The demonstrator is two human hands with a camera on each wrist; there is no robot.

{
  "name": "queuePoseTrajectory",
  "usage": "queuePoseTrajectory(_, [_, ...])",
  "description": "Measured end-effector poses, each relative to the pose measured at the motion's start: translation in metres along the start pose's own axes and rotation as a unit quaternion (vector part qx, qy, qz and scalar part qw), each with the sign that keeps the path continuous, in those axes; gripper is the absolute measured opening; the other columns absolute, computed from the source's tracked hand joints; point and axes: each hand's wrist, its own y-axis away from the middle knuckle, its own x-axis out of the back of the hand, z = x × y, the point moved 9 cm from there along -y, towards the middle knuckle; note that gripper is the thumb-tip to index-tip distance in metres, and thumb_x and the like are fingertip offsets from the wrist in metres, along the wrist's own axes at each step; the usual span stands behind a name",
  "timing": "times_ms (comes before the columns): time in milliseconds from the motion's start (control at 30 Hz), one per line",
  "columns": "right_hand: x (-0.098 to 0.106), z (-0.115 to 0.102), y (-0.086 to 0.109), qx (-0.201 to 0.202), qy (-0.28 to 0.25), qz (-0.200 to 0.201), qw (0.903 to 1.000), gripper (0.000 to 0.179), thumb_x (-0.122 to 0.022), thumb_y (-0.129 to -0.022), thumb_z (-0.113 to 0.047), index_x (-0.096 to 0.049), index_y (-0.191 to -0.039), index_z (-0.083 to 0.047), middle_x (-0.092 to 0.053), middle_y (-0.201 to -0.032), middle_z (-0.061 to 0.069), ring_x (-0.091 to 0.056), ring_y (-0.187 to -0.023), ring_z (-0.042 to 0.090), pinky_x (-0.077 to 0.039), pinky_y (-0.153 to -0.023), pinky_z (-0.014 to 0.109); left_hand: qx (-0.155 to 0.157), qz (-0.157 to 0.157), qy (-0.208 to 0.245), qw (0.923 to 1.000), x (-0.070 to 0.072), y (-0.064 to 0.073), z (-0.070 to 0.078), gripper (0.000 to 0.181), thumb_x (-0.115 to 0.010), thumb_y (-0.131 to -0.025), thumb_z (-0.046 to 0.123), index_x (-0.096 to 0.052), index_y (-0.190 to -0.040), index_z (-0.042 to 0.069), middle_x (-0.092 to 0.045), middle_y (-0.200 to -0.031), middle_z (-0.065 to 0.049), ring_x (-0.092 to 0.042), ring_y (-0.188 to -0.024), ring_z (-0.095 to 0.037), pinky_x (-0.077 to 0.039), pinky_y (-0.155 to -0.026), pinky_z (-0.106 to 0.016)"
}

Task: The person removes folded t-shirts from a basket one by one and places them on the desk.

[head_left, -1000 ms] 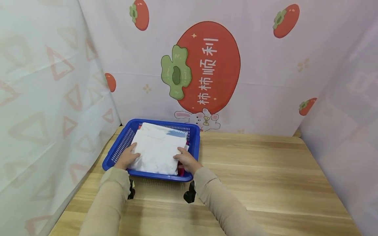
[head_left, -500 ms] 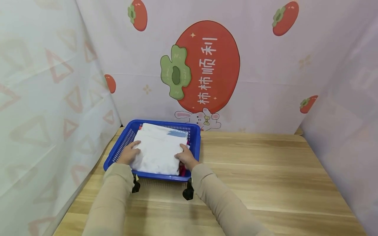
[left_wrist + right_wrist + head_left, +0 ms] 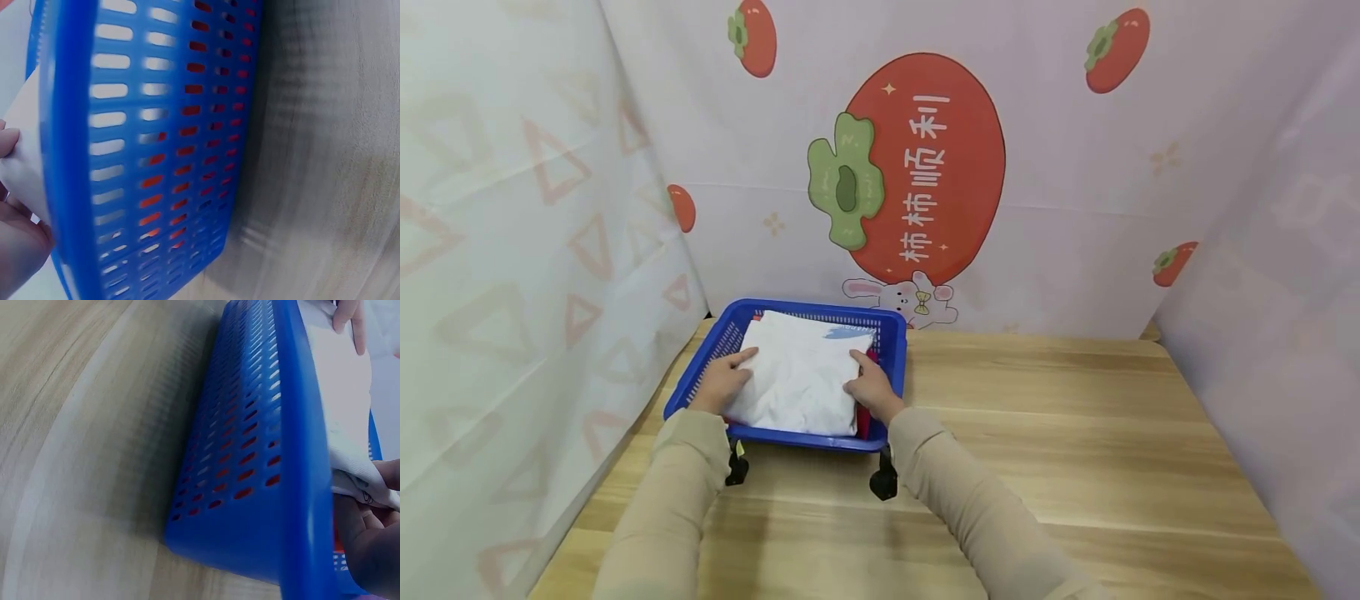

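Note:
A folded white T-shirt (image 3: 801, 375) with a blue print lies on top in the blue plastic basket (image 3: 893, 358). My left hand (image 3: 721, 383) holds its left edge, thumb on top; in the left wrist view the cloth sits between thumb and fingers. My right hand (image 3: 874, 388) pinches the right edge, and the right wrist view shows fingers (image 3: 359, 528) under the white cloth (image 3: 342, 394). Red cloth (image 3: 863, 423) shows beneath the T-shirt on the right. Orange and red fabric also appears through the basket's slotted wall (image 3: 140, 106).
The basket stands at the back left of a wooden table (image 3: 1037, 433), near the left curtain (image 3: 512, 292). A printed backdrop (image 3: 1037, 267) hangs behind. Black wrist devices (image 3: 883, 479) are under both sleeves, close to the basket's front rim.
Both hands have shifted slightly away from me along the T-shirt's sides. The T-shirt's near edge has moved a little farther back, and more red cloth shows at the right.

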Motion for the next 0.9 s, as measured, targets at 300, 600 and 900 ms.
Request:
queuePoseTrajectory(300, [0.020, -0.016, 0.010, 0.036, 0.021, -0.006, 0.9991, 0.066, -0.053, -0.074, 0.011, -0.036, -0.133, -0.015, -0.029, -0.136, 0.010, -0.030, -0.120, 0.024, -0.040, -0.084, 0.036, -0.043, 0.013, -0.005, 0.9990, 0.005, 0.018, 0.030, 0.044, -0.045, -0.086, 0.011, -0.042, -0.129, 0.017, -0.026, -0.136, -0.019, -0.019, -0.124, -0.032, -0.021, -0.096, -0.047])
queuePoseTrajectory(600, [0.047, -0.047, 0.048, 0.036, 0.019, -0.048, 0.9981, 0.060, -0.050, -0.081, 0.005, -0.031, -0.134, -0.013, -0.024, -0.137, 0.015, -0.030, -0.119, 0.027, -0.037, -0.087, 0.042, -0.093, 0.011, 0.013, 0.9955, 0.009, 0.040, 0.059, 0.042, -0.049, -0.086, 0.015, -0.045, -0.127, 0.019, -0.032, -0.133, -0.018, -0.028, -0.120, -0.029, -0.030, -0.090, -0.044])
queuePoseTrajectory(900, [0.079, -0.030, 0.054, 0.041, -0.004, -0.046, 0.9981, 0.062, -0.048, -0.081, 0.005, -0.030, -0.135, -0.018, -0.026, -0.137, 0.014, -0.035, -0.114, 0.027, -0.046, -0.072, 0.037, -0.156, 0.006, 0.049, 0.9865, -0.008, 0.057, 0.093, 0.040, -0.053, -0.085, 0.013, -0.048, -0.125, 0.016, -0.044, -0.124, -0.016, -0.041, -0.091, -0.023, -0.035, -0.069, -0.030])
